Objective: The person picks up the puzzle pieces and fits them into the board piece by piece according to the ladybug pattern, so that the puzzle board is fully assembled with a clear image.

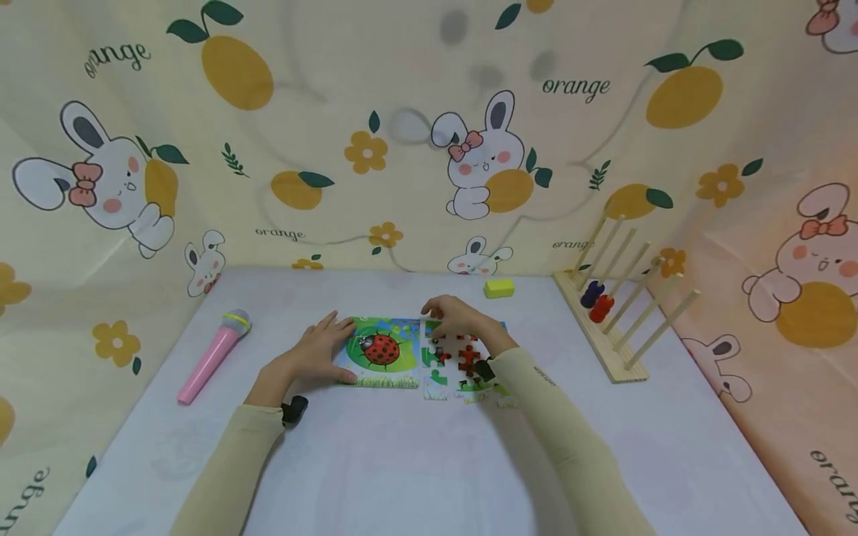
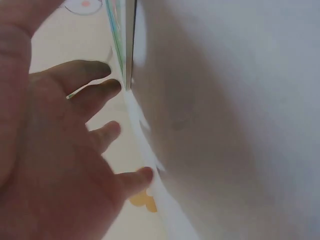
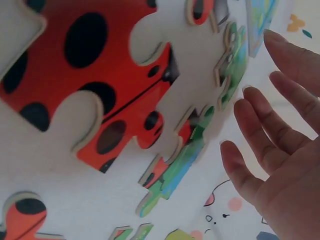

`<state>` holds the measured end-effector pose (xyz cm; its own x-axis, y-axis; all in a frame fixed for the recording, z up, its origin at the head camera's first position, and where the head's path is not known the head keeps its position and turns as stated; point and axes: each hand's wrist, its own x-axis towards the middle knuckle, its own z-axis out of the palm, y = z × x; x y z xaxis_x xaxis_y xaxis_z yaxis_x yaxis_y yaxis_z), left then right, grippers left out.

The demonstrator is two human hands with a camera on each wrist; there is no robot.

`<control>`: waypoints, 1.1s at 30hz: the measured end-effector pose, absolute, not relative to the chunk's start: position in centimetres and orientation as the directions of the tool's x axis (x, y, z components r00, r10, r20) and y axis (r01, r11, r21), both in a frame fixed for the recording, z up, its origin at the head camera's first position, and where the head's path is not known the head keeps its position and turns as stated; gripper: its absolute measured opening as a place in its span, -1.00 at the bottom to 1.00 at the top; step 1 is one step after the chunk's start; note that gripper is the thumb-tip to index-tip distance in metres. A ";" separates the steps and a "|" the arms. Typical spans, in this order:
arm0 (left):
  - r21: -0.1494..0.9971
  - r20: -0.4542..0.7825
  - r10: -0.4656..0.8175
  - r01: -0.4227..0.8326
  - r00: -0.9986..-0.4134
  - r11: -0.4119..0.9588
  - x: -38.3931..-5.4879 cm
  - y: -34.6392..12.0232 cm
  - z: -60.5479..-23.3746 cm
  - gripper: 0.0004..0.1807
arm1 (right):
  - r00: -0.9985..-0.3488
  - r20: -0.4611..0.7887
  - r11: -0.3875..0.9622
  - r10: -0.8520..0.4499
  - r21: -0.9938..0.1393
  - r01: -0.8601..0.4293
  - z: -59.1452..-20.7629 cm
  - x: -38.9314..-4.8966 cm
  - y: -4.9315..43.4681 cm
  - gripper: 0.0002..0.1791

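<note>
A flat board with a ladybug picture lies at mid-table in the head view. My left hand rests at its left side, fingers spread near the top corner and thumb at the bottom corner. Just right of the board are scattered jigsaw puzzle pieces, red with black spots, green and blue. My right hand hovers over their far side, fingers loosely bent with nothing visible in them. The right wrist view shows a large red spotted section beside the fingers. My forearm covers some pieces at the right.
A pink toy microphone lies at the left. At the right stands a wooden peg rack with blue beads and red beads. A yellow block sits near the back edge, before the printed cloth backdrop.
</note>
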<state>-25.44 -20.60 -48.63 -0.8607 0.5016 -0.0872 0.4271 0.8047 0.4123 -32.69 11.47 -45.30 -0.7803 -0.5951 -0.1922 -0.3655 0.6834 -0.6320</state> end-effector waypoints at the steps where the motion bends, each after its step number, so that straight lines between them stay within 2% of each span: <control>1: 0.422 -0.103 0.496 0.413 -0.862 0.807 -25.6 -20.6 -48.6 0.25 | -0.783 -0.195 0.688 -0.590 -0.628 -0.363 -45.4 -32.7 11.5 -0.46; 7: 0.473 -0.149 0.468 0.353 -0.871 0.807 -25.5 -21.0 -48.6 0.31 | -0.795 -0.192 0.711 -0.575 -0.598 -0.370 -45.4 -32.6 11.6 -0.47; 23: 0.525 -0.128 0.499 0.368 -0.857 0.767 -25.3 -21.8 -49.0 0.29 | -0.830 -0.215 0.801 -0.514 -0.467 -0.375 -45.7 -32.8 11.3 -0.44; 33: 0.522 -0.134 0.498 0.366 -0.857 0.770 -25.3 -21.8 -49.1 0.28 | -0.827 -0.186 0.796 -0.530 -0.448 -0.408 -45.8 -32.7 11.6 -0.55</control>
